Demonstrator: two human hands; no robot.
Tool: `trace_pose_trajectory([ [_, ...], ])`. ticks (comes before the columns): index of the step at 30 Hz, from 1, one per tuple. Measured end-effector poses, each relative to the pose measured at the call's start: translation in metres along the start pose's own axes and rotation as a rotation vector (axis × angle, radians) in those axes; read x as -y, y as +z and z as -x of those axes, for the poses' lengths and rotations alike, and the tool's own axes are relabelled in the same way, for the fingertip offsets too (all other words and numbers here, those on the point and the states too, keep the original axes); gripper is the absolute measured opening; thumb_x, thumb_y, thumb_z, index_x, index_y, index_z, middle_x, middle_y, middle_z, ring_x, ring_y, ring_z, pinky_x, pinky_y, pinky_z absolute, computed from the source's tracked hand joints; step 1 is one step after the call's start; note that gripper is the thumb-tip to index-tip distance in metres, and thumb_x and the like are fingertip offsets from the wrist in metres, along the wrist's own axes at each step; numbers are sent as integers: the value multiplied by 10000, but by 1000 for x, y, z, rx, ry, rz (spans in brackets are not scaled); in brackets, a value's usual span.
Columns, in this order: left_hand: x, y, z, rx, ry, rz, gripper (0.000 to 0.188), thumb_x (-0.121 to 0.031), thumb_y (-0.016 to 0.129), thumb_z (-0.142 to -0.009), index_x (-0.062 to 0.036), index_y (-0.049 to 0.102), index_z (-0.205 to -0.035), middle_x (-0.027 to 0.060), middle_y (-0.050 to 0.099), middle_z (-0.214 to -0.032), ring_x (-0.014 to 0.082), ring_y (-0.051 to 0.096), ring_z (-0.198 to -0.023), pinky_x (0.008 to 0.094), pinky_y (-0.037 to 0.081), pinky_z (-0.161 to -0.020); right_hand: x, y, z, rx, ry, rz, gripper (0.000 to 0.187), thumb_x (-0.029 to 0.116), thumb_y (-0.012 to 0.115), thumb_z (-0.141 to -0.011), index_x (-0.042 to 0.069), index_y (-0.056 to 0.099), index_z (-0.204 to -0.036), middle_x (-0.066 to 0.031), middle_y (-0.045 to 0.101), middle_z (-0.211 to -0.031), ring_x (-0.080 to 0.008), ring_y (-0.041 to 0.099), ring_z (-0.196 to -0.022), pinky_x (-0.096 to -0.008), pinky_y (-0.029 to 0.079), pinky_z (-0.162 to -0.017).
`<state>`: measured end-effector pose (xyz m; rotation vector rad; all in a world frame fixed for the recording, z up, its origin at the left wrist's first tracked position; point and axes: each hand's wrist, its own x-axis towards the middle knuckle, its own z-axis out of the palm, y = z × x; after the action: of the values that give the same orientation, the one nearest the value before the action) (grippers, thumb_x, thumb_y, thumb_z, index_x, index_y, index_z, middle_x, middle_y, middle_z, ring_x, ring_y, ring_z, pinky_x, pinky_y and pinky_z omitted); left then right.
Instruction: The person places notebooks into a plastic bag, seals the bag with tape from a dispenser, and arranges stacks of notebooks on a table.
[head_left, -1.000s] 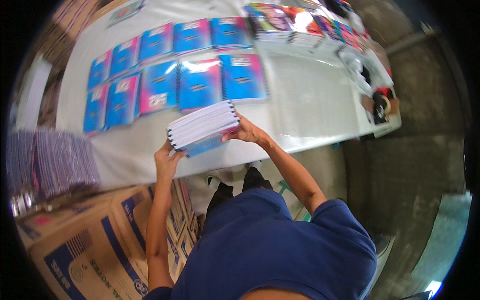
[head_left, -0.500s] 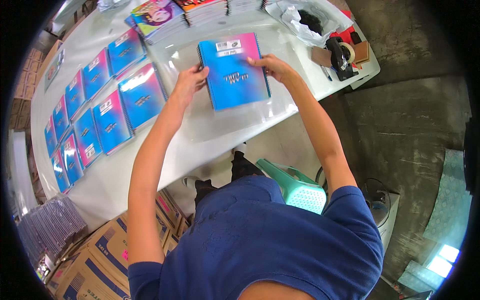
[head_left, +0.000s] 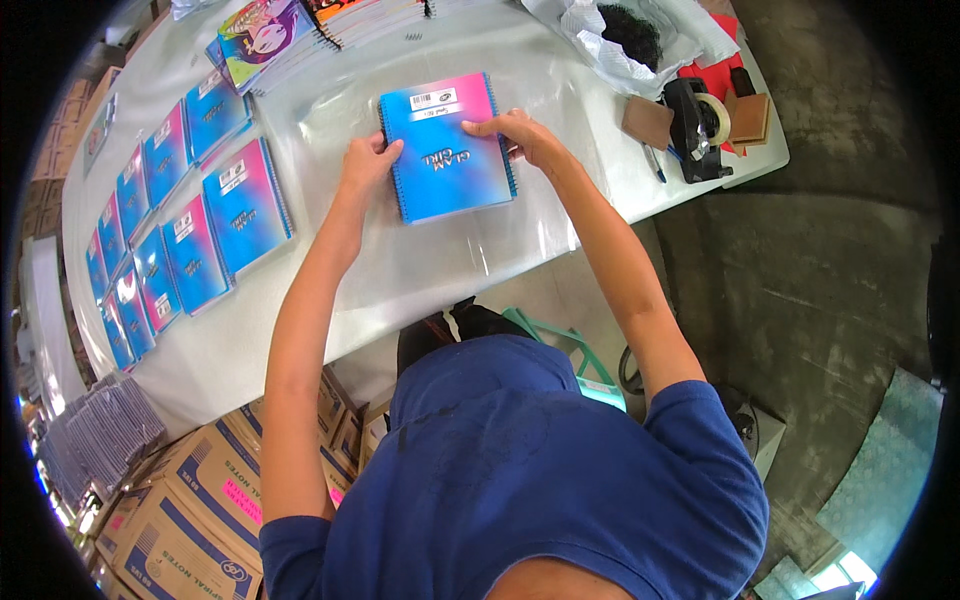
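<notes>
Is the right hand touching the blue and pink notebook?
Touching. The head view shows the right hand with its fingers lying on the upper right edge of the blue and pink notebook.

Blue-and-pink spiral-bound notebook stack (head_left: 447, 150), cover up, flat on a clear plastic sheet (head_left: 520, 235) on the white table (head_left: 250, 340).

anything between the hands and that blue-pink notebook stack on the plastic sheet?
Nothing visible. The left hand grips the notebook stack at its spiral-bound left edge, and the right hand rests on its right edge. The stack lies on the clear plastic sheet, apart from the notebook rows to the left and the tape dispenser to the right.
</notes>
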<state>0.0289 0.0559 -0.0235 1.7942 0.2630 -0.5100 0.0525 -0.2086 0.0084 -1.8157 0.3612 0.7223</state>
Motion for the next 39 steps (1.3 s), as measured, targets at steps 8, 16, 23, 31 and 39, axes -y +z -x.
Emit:
trace_pose_trajectory([
  [8,3,8,11,-177,34,82,435,-246,695,-831,-60,626,-1218,54,697,-953,128,627,-782,278,503,-680,-28,-20,25,-757,-397,663,728,578,694,-754,-107,603,-984,-318,569,-1107,-422,544,-1080,-501,462,-878],
  [16,34,-17,36,-209,216,323,544,-138,598,-904,-10,406,-1396,134,551,-1303,213,548,-1187,296,529,-835,-101,-81,49,-804,50,719,375,302,788,-713,-28,639,-813,-187,630,-962,-326,611,-905,-431,492,-763],
  [23,60,-26,41,-131,269,312,512,29,493,-906,5,382,-1405,166,496,-1354,237,502,-1255,284,495,-895,-92,-77,68,-965,-137,400,262,99,776,-702,-13,589,-846,-164,672,-763,-338,658,-748,-420,490,-686],
  [31,54,-28,41,-131,231,381,504,30,511,-907,22,389,-1396,143,482,-1376,233,499,-1257,270,484,-894,-76,-59,77,-1013,-267,841,122,-1,626,-773,23,546,-862,-162,654,-779,-366,636,-751,-444,493,-687],
  [39,13,-19,38,-232,344,221,561,-191,644,-890,-17,437,-1382,191,408,-1434,246,350,-1365,323,343,-1054,20,26,123,-795,-475,751,106,12,611,-752,39,561,-842,-170,619,-843,-378,622,-740,-471,474,-626],
])
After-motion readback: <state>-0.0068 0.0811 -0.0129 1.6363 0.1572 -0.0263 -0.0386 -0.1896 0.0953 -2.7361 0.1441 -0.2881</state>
